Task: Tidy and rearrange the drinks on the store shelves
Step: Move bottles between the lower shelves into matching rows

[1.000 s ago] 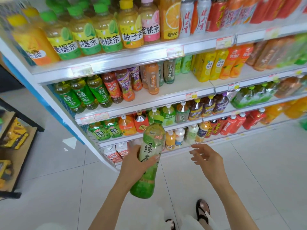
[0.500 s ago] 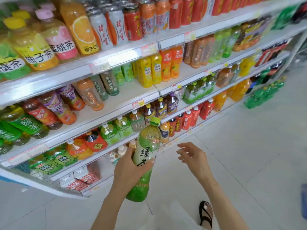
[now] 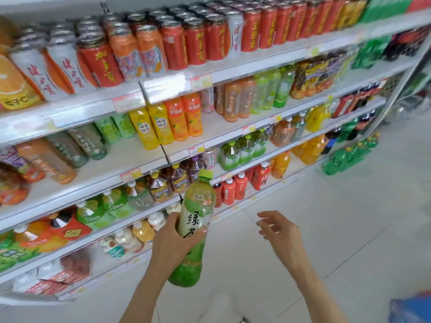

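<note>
Since the earlier frame the view has been swung further right along the white metal store shelves (image 3: 93,106). The left hand (image 3: 171,247) is raised before the lower tiers, its fingers wrapped round the middle of a tall clear plastic green-capped tea bottle (image 3: 198,217), held nearly upright, off the shelves. The right hand (image 3: 279,231) is held near it, fingers loosely spread, nothing grasped.

In left grip (image 3: 172,247): tea bottle (image 3: 197,217), before shelves (image 3: 135,157) (cans (image 3: 175,45) on top tier); right grip (image 3: 279,231) right of bottle, apart.
</note>
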Available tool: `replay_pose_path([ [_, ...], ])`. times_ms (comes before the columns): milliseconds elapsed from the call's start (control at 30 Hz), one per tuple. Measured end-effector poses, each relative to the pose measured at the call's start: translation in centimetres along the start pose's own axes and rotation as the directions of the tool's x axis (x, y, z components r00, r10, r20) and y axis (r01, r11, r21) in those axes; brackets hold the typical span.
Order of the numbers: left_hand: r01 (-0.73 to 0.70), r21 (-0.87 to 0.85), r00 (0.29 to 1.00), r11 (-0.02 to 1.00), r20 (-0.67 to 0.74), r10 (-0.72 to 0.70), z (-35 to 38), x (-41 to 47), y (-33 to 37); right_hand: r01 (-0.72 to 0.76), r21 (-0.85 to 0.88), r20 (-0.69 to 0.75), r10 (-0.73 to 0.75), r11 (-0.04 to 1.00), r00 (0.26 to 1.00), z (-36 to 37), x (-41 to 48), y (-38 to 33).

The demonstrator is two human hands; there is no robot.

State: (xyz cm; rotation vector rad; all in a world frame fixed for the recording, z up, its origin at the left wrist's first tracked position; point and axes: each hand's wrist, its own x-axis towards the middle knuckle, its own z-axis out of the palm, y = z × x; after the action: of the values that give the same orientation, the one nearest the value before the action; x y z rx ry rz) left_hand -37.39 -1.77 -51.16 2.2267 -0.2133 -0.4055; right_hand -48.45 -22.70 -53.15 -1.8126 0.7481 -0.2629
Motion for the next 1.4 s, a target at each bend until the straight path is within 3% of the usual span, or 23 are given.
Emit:
replay_pose_path([
  [300, -0.045, -0.016, 0.999, 0.999, -0.009, 0.044, 6.1, 4.7, 8.0, 0.025, 0.033, 0.007, -0.025, 0.999, 1.000, -6.6, 7.5, 1.3],
  [833, 0.051, 0.034, 0.998, 0.998, -0.048, -0.049, 19.4, 19.1, 17.1, 0.052, -0.171, 0.095, -0.036, 0.984, 0.995, -18.6, 27.3, 3.9],
  [1067, -0.074, 0.044, 0.995, 0.996, -0.066, 0.077, 22.6, 23.8, 23.9, 0.133, -0.088, 0.079, -0.126, 0.987, 0.989, -22.3, 35.3, 2.1],
  [1300, -0.080, 0.029, 0.997, 0.996, -0.010, 0.080, 28.6, 28.2, 30.4, 0.201, -0.021, 0.210, -0.192, 0.979, 0.959, -24.9, 43.0, -0.1],
  [1400, -0.063, 0.071, 0.998, 0.995, 0.006, 0.063, 31.8, 29.9, 33.0, 0.151, 0.075, 0.282, -0.166, 0.986, 0.945, -26.4, 46.4, -0.7],
])
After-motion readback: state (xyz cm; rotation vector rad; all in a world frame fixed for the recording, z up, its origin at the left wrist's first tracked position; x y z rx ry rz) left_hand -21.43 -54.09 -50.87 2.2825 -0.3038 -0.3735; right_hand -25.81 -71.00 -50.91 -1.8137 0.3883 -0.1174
